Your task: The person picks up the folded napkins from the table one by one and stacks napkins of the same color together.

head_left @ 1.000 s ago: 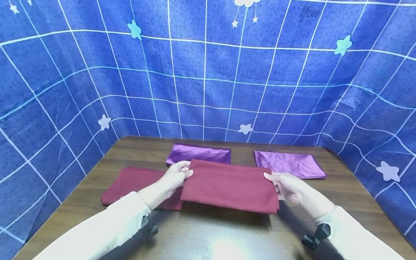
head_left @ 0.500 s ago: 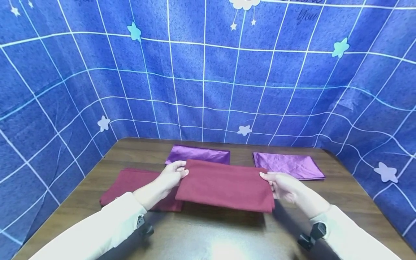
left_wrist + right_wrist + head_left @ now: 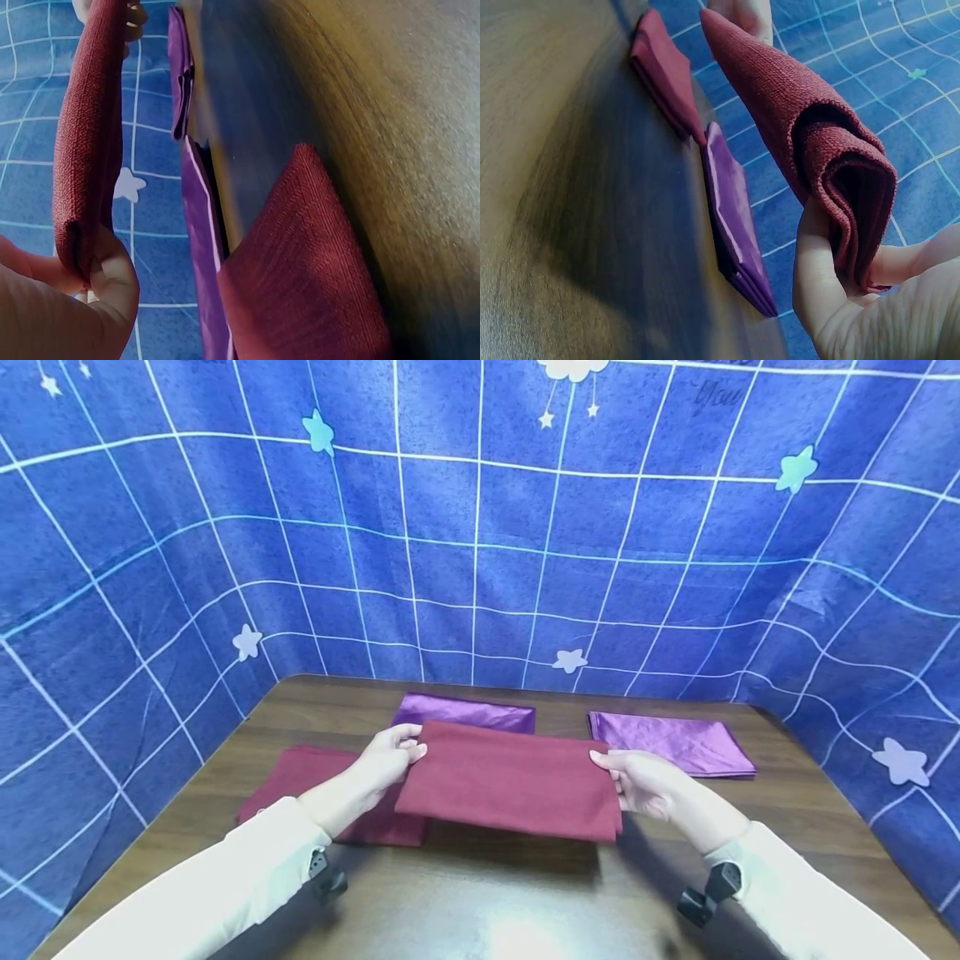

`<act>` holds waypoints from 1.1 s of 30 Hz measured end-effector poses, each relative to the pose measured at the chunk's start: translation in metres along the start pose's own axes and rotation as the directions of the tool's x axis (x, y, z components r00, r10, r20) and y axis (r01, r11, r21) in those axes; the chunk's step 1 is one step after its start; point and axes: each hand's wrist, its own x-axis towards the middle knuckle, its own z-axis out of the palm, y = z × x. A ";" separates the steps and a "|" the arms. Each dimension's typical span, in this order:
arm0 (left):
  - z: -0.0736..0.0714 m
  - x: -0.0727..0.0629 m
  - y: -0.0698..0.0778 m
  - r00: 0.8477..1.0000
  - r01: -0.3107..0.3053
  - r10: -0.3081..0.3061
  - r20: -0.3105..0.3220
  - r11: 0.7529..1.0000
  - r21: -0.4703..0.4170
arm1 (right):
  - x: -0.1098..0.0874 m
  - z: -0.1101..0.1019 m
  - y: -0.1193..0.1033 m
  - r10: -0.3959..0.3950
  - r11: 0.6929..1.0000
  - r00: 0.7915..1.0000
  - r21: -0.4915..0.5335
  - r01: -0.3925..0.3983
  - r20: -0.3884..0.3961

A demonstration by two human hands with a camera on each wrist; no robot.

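Note:
A folded dark red cloth (image 3: 510,781) is held in the air over the table, stretched between both hands. My left hand (image 3: 386,762) pinches its left end, thumb on the near face. At the other end my right hand (image 3: 645,783) grips it the same way. The right wrist view shows the rolled, layered folds of this cloth (image 3: 802,105) between thumb and fingers. Lying on the table at the left is a second folded dark red cloth (image 3: 311,777), partly hidden by the left hand and forearm.
Two folded shiny purple cloths lie at the back of the wooden table (image 3: 480,893): a darker one (image 3: 472,712) partly behind the held cloth, and a lighter one (image 3: 675,742) at the right. A blue curtain (image 3: 480,527) with white grid lines encloses the back and sides.
Both hands have shifted slightly left and a little up with the red cloth, which now overlaps the other red one more. The cloths on the table have stayed put.

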 end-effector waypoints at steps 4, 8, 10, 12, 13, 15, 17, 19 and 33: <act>-0.005 0.001 -0.003 1.000 -0.004 0.004 0.000 1.000 -0.012 | 0.003 0.002 0.002 -0.007 1.000 0.999 -0.004 0.007 0.037; -0.010 0.002 -0.005 1.000 -0.005 0.006 0.002 1.000 -0.027 | 0.008 0.001 0.004 -0.027 1.000 0.994 0.000 0.027 0.107; -0.012 0.002 -0.005 1.000 -0.004 0.004 -0.001 1.000 -0.023 | 0.013 -0.002 0.006 -0.034 0.999 0.989 0.009 0.033 0.143; -0.014 0.001 -0.004 1.000 0.000 0.000 -0.006 1.000 -0.014 | 0.017 -0.005 0.008 -0.044 0.999 0.983 0.019 0.041 0.178; -0.015 0.001 -0.004 1.000 0.003 -0.003 -0.009 1.000 -0.012 | 0.019 -0.005 0.009 -0.046 0.999 0.981 0.021 0.042 0.186; -0.018 0.001 -0.004 1.000 0.004 -0.005 -0.008 1.000 -0.008 | 0.021 -0.003 0.008 -0.040 0.999 0.984 0.025 0.037 0.174; -0.020 0.001 -0.004 1.000 0.006 -0.006 -0.012 1.000 -0.009 | 0.020 0.003 0.007 -0.035 0.999 0.989 0.022 0.032 0.146; -0.024 0.001 -0.006 1.000 0.000 0.000 -0.006 1.000 -0.009 | 0.019 0.011 0.004 -0.026 1.000 0.994 0.020 0.024 0.109; -0.044 0.001 -0.015 0.999 -0.037 0.037 0.038 0.999 0.001 | 0.030 0.030 0.005 -0.029 0.999 0.996 0.039 0.025 0.085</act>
